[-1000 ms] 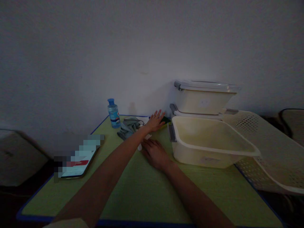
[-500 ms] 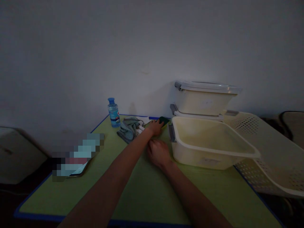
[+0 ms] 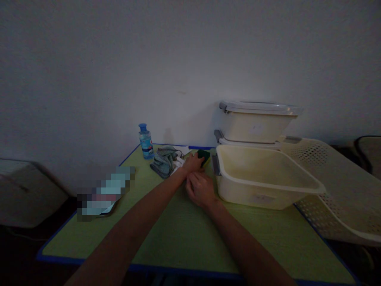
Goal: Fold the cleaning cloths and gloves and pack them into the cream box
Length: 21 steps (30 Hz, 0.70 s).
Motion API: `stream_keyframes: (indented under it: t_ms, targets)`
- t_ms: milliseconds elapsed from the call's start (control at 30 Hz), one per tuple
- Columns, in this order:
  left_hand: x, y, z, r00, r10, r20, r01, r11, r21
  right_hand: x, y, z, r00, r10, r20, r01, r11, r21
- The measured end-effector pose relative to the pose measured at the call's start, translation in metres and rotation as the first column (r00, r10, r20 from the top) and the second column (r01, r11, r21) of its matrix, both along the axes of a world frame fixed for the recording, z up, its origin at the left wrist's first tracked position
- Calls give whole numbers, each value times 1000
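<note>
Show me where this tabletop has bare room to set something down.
Bare: between the flat device and left forearm; between left and right forearm; between right forearm and open bin. Crowded: the far middle, where the bottle, grey cloth, green sponge, left hand and right hand sit close together.

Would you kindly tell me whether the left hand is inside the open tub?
No, the left hand is at the green sponge, outside the open tub.

Sponge [image 3: 204,155] pt. hidden by L hand [image 3: 193,163], scrn [image 3: 110,188] pixelated, basket [image 3: 345,174] cut @ R edge.
</note>
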State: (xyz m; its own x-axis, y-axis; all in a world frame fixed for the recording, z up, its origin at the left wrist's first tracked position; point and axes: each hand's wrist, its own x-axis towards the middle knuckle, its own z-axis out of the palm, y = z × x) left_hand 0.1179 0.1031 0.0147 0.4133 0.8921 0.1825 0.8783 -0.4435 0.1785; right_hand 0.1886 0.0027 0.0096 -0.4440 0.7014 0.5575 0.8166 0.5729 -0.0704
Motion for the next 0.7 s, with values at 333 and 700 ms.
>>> stream_keyframes:
  t_ms: [333,700]
  targets:
    - [-17,-2,18,827,140,544,-94,989,-111,1,3,-3,996,33,-79,-28,997,74]
    - [-68,-66,13,395,267,879,159,923,-351,-4,4,-4,949,-16,-315,0,999,-52]
